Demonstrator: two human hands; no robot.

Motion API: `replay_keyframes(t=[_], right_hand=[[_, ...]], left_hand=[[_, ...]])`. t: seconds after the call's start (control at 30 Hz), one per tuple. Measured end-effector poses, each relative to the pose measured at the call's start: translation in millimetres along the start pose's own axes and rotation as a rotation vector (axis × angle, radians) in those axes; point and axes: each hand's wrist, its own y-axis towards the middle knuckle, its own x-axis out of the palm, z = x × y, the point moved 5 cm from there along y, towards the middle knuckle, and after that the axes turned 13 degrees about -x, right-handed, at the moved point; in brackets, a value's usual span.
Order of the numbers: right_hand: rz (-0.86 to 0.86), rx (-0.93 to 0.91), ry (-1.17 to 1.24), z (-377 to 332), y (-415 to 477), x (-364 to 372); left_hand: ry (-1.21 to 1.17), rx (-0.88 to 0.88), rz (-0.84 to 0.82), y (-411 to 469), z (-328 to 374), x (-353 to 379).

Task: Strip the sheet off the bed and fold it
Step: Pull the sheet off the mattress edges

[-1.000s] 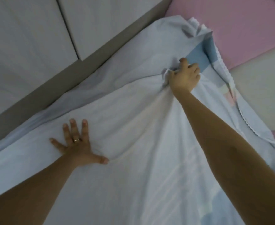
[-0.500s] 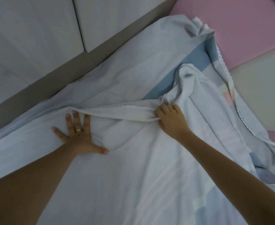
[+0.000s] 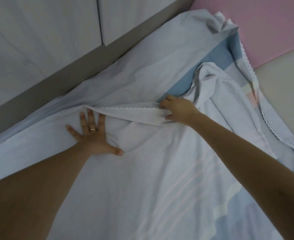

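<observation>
A pale blue-white sheet (image 3: 160, 170) with a darker blue band and a scalloped trim lies spread over the bed. Its far edge is folded back towards me in a long flap (image 3: 134, 113). My left hand (image 3: 92, 135) lies flat on the sheet with fingers spread, a ring on one finger, just below the flap's left end. My right hand (image 3: 177, 110) pinches the trimmed edge of the flap at its right end, thumb under and fingers over the cloth.
A grey bed frame edge (image 3: 83, 66) runs diagonally along the far side, with pale cabinet doors (image 3: 47, 32) beyond it. A pink padded panel (image 3: 264, 23) and a cream panel (image 3: 281, 84) stand at the upper right.
My right hand has pulled the sheet's far edge from the upper corner down towards me, forming a flap. It has since shifted slightly right along the edge. My left hand has stayed pressed flat.
</observation>
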Motion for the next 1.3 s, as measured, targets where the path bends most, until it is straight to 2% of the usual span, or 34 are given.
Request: replay_keyframes(t=[0.1, 0.23, 0.37, 0.43, 0.47, 0.57, 0.63, 0.77, 0.93, 1.1, 1.23, 1.3], right_hand=[[0.005, -0.05, 0.012, -18.0, 5.6, 1.4], [0.03, -0.017, 0.008, -24.4, 7.1, 1.1], [-0.147, 0.07, -0.079, -14.0, 9.1, 1.7], [-0.17, 0.137, -0.071, -5.3, 9.9, -4.1], [-0.122, 0.181, -0.05, 0.3, 10.7, -10.9], [0.206, 0.359, 0.044, 17.8, 17.9, -44.1], [0.348, 0.461, 0.134, 24.0, 31.6, -63.1], [0.483, 0.512, 0.398, 21.9, 77.8, -90.8], [0.584, 0.441, 0.262, 21.9, 115.3, -123.4], [0.676, 0.522, 0.474, 31.6, 139.1, -118.8], [0.774, 0.569, 0.738, 40.8, 151.7, -100.2], [0.816, 0.569, 0.768, 43.6, 154.8, -92.0]], left_hand=[[-0.006, 0.011, 0.004, 0.7, -0.3, 0.4], [-0.009, 0.017, 0.005, 0.0, -1.2, 0.9], [-0.023, 0.02, 0.009, 1.1, -1.7, 0.6], [-0.033, 0.027, 0.012, 2.1, -1.9, 0.6], [-0.042, 0.035, 0.017, 2.6, -1.6, 0.6], [-0.058, 0.048, 0.035, 1.4, -1.4, -0.4], [-0.066, 0.048, 0.03, 0.6, -0.9, -0.5], [-0.062, 0.047, 0.027, 1.7, -1.8, -1.4], [-0.019, 0.027, 0.015, 5.9, -1.2, -0.4], [-0.015, 0.035, 0.005, 8.5, 0.6, -0.5], [-0.004, 0.032, 0.004, 12.0, 0.8, 2.6], [0.004, 0.031, 0.014, 13.8, 0.3, 3.6]])
